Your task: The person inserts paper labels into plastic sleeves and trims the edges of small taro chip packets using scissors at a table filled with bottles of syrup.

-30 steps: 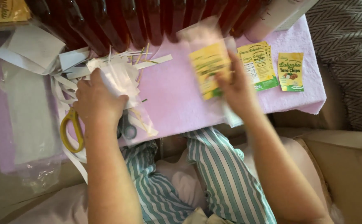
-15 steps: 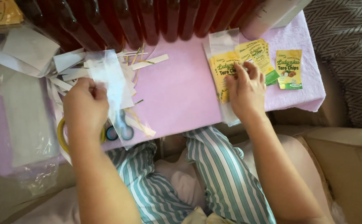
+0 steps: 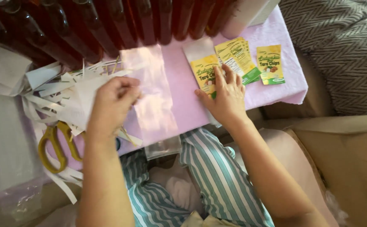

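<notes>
We pinched a clear plastic bag (image 3: 152, 90) in our left hand (image 3: 112, 103) over the bench (image 3: 183, 113); our right hand (image 3: 225, 94) (fingers spread flat) pressed a yellow-labelled pouch (image 3: 203, 69)

Your right hand (image 3: 226, 97) hides the lower part of the labelled clear bag (image 3: 203, 67). The dark bottles (image 3: 107, 21) lose their tops at the picture's upper edge. Paper strips (image 3: 65, 90) cover the blades of the yellow scissors (image 3: 55, 145).

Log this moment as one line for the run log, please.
left hand: pinching clear plastic bag | right hand: flat on labelled bag | nearby: yellow scissors, paper strips, yellow labels
</notes>
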